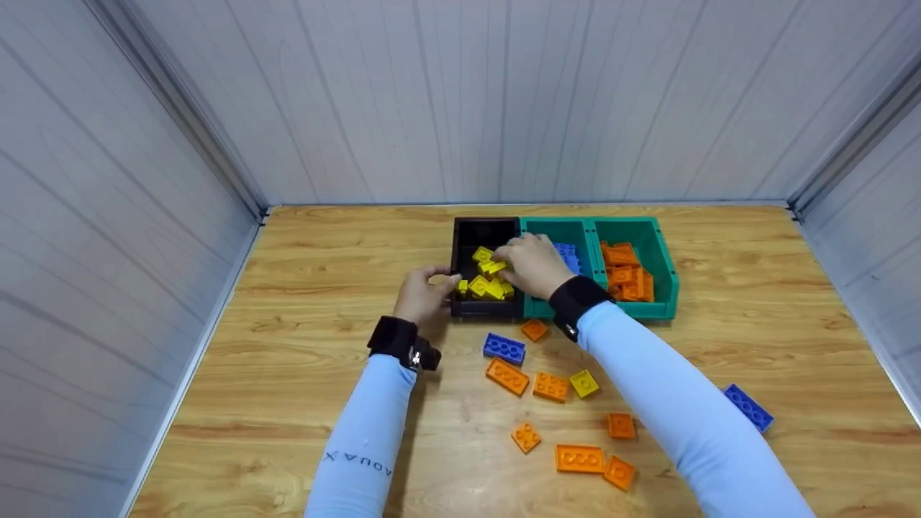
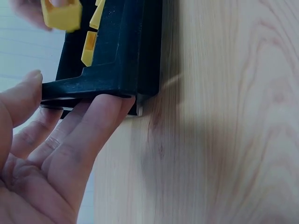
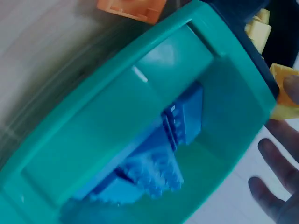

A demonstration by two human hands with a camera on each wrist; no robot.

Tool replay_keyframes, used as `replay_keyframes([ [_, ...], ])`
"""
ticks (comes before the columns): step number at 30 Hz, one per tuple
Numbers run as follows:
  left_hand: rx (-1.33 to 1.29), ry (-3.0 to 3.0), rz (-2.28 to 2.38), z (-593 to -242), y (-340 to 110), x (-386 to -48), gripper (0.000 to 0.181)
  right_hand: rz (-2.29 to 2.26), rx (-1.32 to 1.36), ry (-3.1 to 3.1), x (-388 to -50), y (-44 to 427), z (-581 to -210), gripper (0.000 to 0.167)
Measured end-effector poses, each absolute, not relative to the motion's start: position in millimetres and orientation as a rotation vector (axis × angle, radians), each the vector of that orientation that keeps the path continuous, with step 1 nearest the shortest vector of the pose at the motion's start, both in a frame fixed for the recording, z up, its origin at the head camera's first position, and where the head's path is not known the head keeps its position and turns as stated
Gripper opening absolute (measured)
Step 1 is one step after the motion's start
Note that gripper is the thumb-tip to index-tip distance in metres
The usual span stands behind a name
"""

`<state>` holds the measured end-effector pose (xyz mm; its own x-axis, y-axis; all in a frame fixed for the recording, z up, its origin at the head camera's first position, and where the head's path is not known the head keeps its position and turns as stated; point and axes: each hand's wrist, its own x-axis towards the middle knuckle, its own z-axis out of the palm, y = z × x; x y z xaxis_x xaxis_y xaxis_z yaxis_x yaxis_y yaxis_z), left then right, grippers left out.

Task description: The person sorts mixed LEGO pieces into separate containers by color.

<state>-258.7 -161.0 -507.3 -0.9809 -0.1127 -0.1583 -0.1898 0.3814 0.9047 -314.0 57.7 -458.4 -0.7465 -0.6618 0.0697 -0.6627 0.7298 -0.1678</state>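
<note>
My left hand (image 1: 424,293) grips the left wall of the black bin (image 1: 488,309). In the left wrist view its fingers (image 2: 93,123) lie under the bin's lip, with the thumb over the edge. My right hand (image 1: 536,265) pinches a yellow toy brick (image 2: 65,17) above the black bin, beside the divider; the right wrist view shows this brick partly, at the edge. Several yellow bricks (image 1: 486,288) lie inside the black bin. Blue bricks (image 3: 154,163) sit in the green middle bin (image 3: 103,126), which the right hand and wrist partly cover in the head view.
Orange bricks (image 1: 629,280) fill part of the right green bin (image 1: 665,273). On the wooden table (image 1: 302,388) before the bins lie several loose orange bricks (image 1: 550,386), a yellow brick (image 1: 583,383) and a blue brick (image 1: 504,348). Another blue brick (image 1: 748,408) lies right of the right forearm.
</note>
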Motion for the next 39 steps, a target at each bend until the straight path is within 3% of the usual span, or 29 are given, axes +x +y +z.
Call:
replay_keyframes([
  [8,-0.283,2.565,1.655,-504.2,-159.2,-259.4,0.040,0.371,1.129,-2.903,-309.7,65.4,-443.4,0.026],
  [17,-0.275,2.592,1.601,-503.6,-163.4,-260.8,0.041,0.626,1.235,-2.751,-274.8,120.0,-428.0,0.019],
  [31,-0.317,2.524,1.659,-506.9,-164.8,-265.0,0.042,0.634,0.954,-2.931,-204.4,239.5,-499.8,0.024],
  [39,-0.330,2.493,1.687,-506.5,-165.6,-263.5,0.043,0.645,0.877,-2.942,-191.2,263.3,-516.2,0.029],
])
